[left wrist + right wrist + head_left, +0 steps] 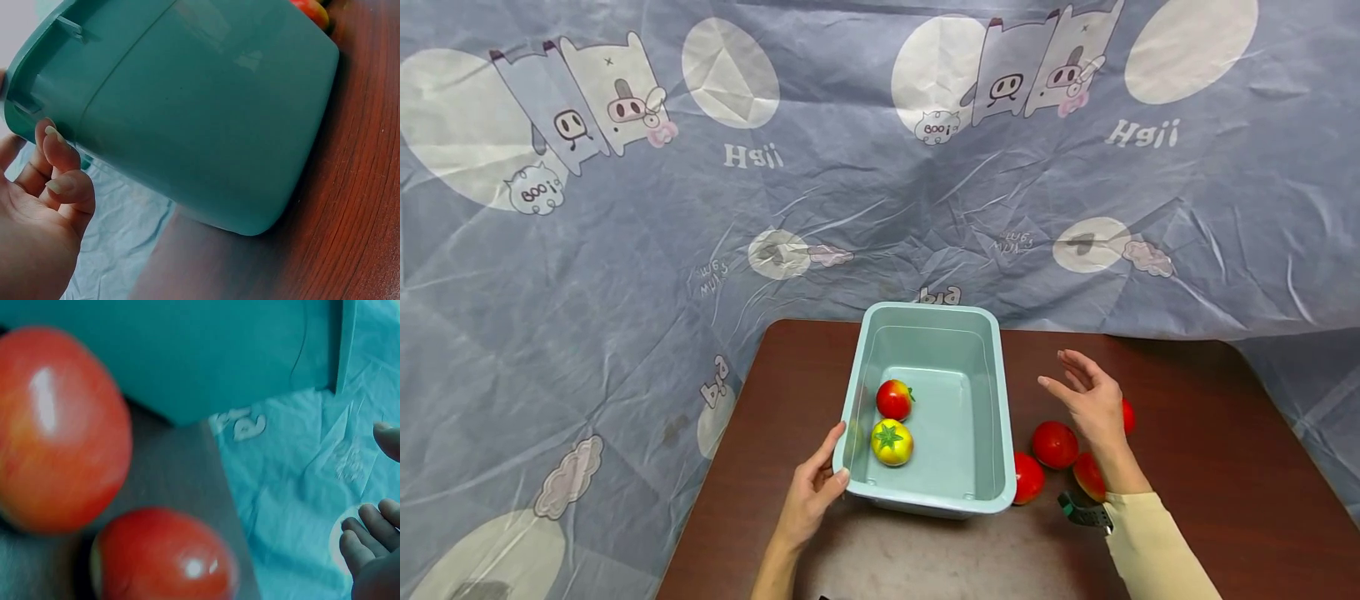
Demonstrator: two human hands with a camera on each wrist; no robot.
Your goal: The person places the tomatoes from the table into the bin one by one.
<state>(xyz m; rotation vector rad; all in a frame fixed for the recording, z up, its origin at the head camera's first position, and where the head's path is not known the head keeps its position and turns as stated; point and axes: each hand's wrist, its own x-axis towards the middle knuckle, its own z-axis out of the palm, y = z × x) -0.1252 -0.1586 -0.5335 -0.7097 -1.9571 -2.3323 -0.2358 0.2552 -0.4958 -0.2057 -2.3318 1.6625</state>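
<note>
A pale green plastic bin [928, 500] stands on the table with a red tomato [894, 400] and a yellow tomato [892, 442] inside, both along its left side. My left hand [808, 500] holds the bin's near left corner by the rim. In the left wrist view its fingers [69, 187] curl beside the rim, under the lip. To the right of the bin, my right hand [1093, 404] hovers with thumb and fingers spread apart and nothing between them. Below and around it lie several red tomatoes [1055, 445], one partly behind the hand.
The dark brown wooden table [1210, 433] extends to both sides of the bin. A grey-blue patterned cloth [865, 183] hangs behind the table and at its sides. On my right wrist is a dark band [1084, 511], close above the tomatoes.
</note>
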